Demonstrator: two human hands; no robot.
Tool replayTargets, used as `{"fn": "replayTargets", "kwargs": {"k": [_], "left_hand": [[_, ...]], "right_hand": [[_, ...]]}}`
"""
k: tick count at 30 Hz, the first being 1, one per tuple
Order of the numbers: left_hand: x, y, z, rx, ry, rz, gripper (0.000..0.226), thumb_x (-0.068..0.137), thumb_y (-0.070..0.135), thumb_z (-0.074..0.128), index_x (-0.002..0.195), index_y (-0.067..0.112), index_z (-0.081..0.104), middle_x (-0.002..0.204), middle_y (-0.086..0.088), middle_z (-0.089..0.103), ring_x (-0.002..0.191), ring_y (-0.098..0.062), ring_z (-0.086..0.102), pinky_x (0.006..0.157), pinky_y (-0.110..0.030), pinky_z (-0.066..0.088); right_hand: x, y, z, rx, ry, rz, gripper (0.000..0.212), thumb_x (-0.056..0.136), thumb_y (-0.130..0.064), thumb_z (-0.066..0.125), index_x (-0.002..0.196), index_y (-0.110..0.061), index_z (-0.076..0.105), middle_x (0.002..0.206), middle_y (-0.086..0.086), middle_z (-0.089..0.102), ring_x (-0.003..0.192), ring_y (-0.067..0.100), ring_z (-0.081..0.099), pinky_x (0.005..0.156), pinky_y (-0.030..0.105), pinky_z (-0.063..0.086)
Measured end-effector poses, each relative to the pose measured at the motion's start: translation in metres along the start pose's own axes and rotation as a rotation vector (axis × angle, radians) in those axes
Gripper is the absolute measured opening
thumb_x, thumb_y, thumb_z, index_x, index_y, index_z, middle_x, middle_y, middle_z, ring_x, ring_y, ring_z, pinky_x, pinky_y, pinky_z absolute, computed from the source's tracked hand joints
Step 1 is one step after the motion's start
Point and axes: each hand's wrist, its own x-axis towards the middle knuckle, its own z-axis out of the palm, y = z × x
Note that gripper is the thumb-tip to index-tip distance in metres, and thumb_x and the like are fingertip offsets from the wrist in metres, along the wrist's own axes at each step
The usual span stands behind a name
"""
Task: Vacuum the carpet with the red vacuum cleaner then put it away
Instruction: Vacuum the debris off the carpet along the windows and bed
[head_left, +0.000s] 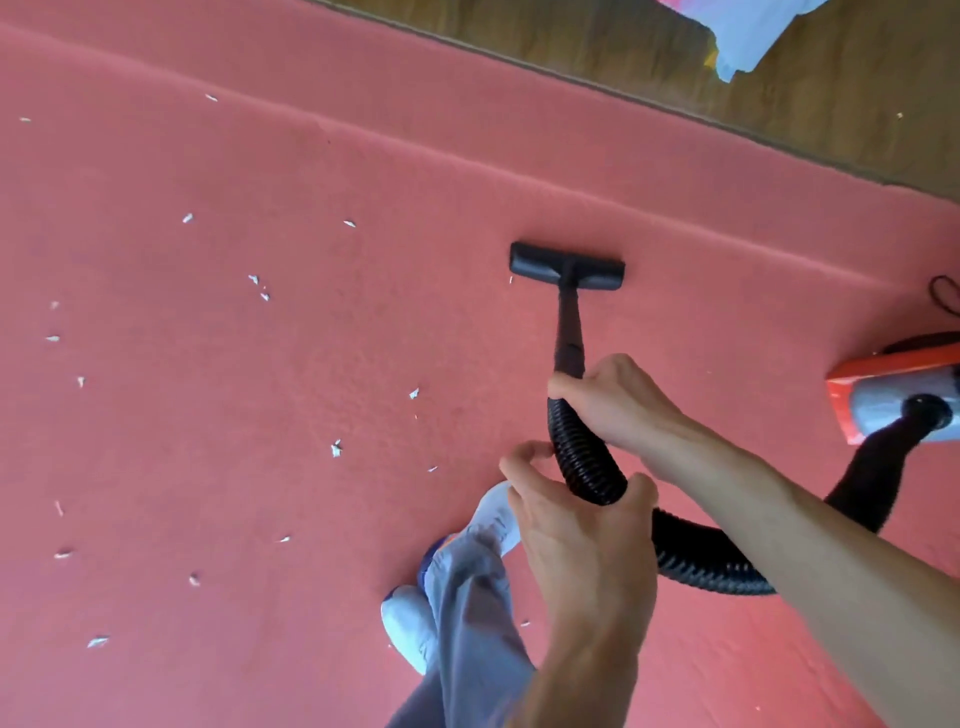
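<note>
Paper scraps (336, 448): white, scattered over the left half of the red carpet (208, 364). Floor nozzle (567, 266): black, flat on the carpet, centre. Left grip (582, 530): clamped round the ribbed hose (579, 452). Right grip (613, 400): clamped round the hose top. Red vacuum cleaner (893, 371): on the carpet, far right edge.

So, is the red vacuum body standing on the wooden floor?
No, the vacuum body stands on the pink carpet, at the right edge of view.

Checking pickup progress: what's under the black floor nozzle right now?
The nozzle sits flat on the pink carpet, so anything beneath it is hidden. One white scrap shows on the carpet just beside its left end.
</note>
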Motion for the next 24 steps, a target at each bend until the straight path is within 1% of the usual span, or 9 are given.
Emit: {"fn": "replayTargets", "kwargs": {"k": [2,5,7,9,11,14,20,22,24], "left_hand": [[-0.010,-0.010,-0.009,-0.018,0.029,-0.004,0.056,0.067,0.025,0.074,0.094,0.048,0.031,0.101,-0.016,0.063,0.082,-0.023,0.058,0.066,-0.027,0.040],[-0.022,-0.024,-0.017,-0.037,0.063,-0.012,0.059,0.070,0.027,0.079,0.100,0.041,0.030,0.100,-0.012,0.063,0.085,-0.021,0.059,0.066,-0.025,0.039],[-0.026,-0.033,-0.021,-0.037,0.084,-0.016,0.061,0.066,0.034,0.080,0.100,0.042,0.029,0.098,-0.009,0.064,0.089,-0.022,0.061,0.071,-0.029,0.044],[-0.029,-0.040,-0.026,-0.051,0.101,-0.011,0.059,0.061,0.041,0.077,0.094,0.047,0.029,0.097,-0.012,0.066,0.089,-0.026,0.063,0.074,-0.035,0.049],[-0.030,-0.044,-0.030,-0.071,0.102,-0.015,0.055,0.064,0.038,0.079,0.090,0.048,0.032,0.096,-0.013,0.065,0.084,-0.025,0.064,0.070,-0.033,0.048],[-0.026,-0.047,-0.030,-0.099,0.100,-0.041,0.051,0.069,0.032,0.082,0.088,0.041,0.035,0.097,-0.011,0.065,0.081,-0.023,0.064,0.066,-0.029,0.046],[0.002,-0.049,-0.020,-0.129,0.169,-0.081,0.045,0.068,0.030,0.082,0.096,0.040,0.048,0.098,-0.008,0.067,0.089,-0.022,0.066,0.087,-0.040,0.052],[0.013,-0.043,-0.012,-0.156,0.194,-0.100,0.044,0.069,0.024,0.082,0.099,0.038,0.054,0.101,-0.008,0.067,0.087,-0.021,0.068,0.085,-0.039,0.054],[0.025,-0.034,-0.001,-0.206,0.209,-0.109,0.043,0.071,0.016,0.081,0.100,0.037,0.057,0.100,-0.005,0.068,0.083,-0.019,0.069,0.073,-0.029,0.056]], "right_hand": [[-0.011,-0.004,0.012,-0.070,-0.052,-0.032,0.029,0.080,-0.033,0.060,0.080,-0.004,0.064,0.069,0.005,0.061,0.056,0.020,0.052,0.050,0.025,0.036],[-0.027,-0.006,0.029,-0.182,-0.121,-0.055,0.023,0.083,-0.030,0.058,0.071,-0.011,0.054,0.062,0.000,0.052,0.051,0.018,0.045,0.048,0.026,0.031],[-0.034,-0.006,0.040,-0.257,-0.140,-0.076,0.023,0.085,-0.030,0.056,0.071,-0.013,0.053,0.063,0.001,0.053,0.052,0.018,0.046,0.048,0.028,0.031],[-0.038,-0.003,0.050,-0.329,-0.131,-0.110,0.022,0.087,-0.031,0.054,0.074,-0.013,0.054,0.066,0.002,0.056,0.054,0.019,0.049,0.048,0.029,0.033],[-0.038,0.001,0.057,-0.363,-0.099,-0.142,0.019,0.087,-0.029,0.051,0.079,-0.013,0.056,0.071,0.004,0.058,0.058,0.020,0.052,0.049,0.030,0.033],[-0.031,0.007,0.062,-0.371,-0.066,-0.159,0.016,0.088,-0.026,0.051,0.086,-0.012,0.057,0.076,0.005,0.060,0.060,0.020,0.052,0.049,0.030,0.032],[0.006,0.008,0.065,-0.382,-0.051,-0.215,0.021,0.088,-0.029,0.054,0.095,-0.010,0.061,0.087,0.009,0.066,0.072,0.026,0.058,0.052,0.029,0.035],[0.021,0.008,0.058,-0.347,-0.060,-0.236,0.024,0.088,-0.030,0.054,0.099,-0.011,0.063,0.092,0.010,0.069,0.077,0.028,0.061,0.057,0.031,0.041],[0.034,0.004,0.045,-0.319,-0.076,-0.267,0.023,0.089,-0.030,0.055,0.102,-0.013,0.064,0.093,0.009,0.070,0.084,0.029,0.065,0.067,0.035,0.049]]}}
